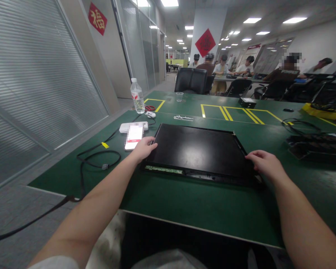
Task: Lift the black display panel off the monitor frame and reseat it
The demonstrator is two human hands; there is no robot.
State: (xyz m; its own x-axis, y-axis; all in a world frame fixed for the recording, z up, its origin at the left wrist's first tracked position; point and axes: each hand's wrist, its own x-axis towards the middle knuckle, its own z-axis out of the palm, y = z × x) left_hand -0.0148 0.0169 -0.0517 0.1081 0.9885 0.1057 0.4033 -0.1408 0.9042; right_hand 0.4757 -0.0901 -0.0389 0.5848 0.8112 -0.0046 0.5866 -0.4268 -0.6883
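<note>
Office [210, 18] | green table [207, 203] | left hand [143, 149], right hand [264, 163]: grip pinching black panel [197, 147]

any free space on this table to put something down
Bare green table lies between the black panel and its near edge, and beyond the right hand, left of the dark pieces. Crowded: left, with phone, white case, cable, bottle.

Office; glass partitions [144, 43], ceiling lights [252, 20]
</note>
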